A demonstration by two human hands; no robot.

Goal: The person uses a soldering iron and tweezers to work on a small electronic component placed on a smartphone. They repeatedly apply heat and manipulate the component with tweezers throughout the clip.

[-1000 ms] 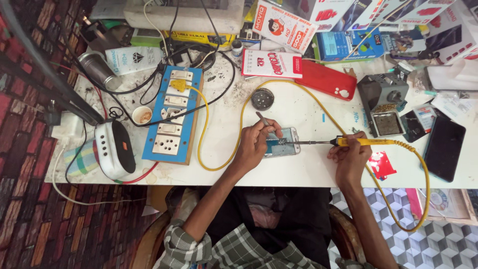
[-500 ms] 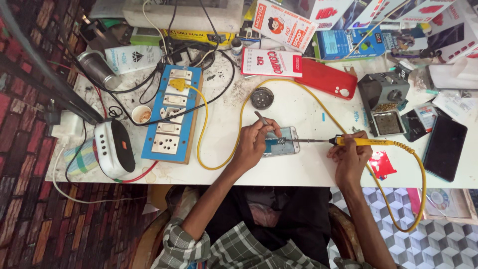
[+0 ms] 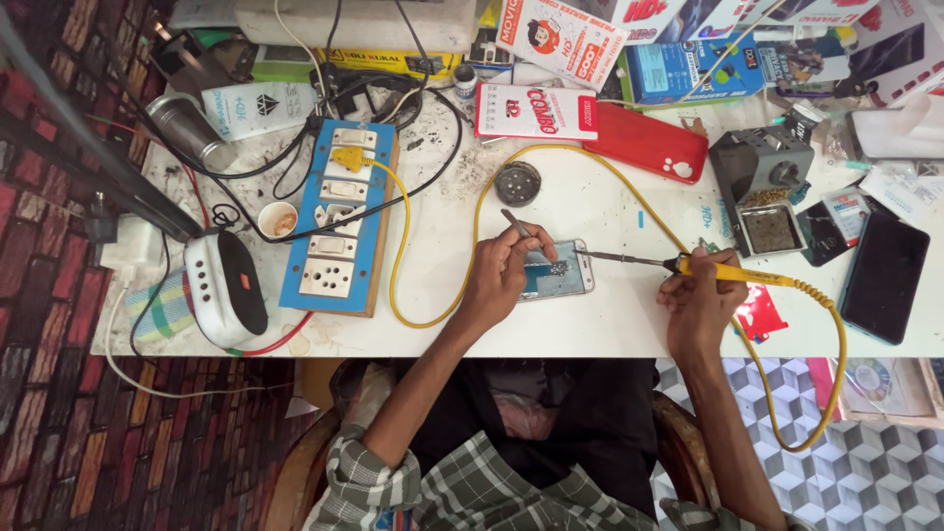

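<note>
An opened phone (image 3: 560,272) lies on the white table (image 3: 610,324) near its front edge, its insides showing. My left hand (image 3: 500,277) rests on the phone's left end and pinches metal tweezers (image 3: 523,232), their tips pointing down at the board. My right hand (image 3: 700,300) grips the yellow handle of a soldering iron (image 3: 730,273). The iron's thin metal tip (image 3: 615,259) reaches left to the phone's upper right corner. Its yellow cord (image 3: 834,374) loops off the table's right front and back across the top.
A blue switchboard with sockets (image 3: 336,221) lies at the left, a white and black speaker (image 3: 224,290) beside it. A round tin (image 3: 518,183), a red phone cover (image 3: 649,144), a soldering stand (image 3: 762,187), a dark phone (image 3: 885,277) and boxes crowd the back and right.
</note>
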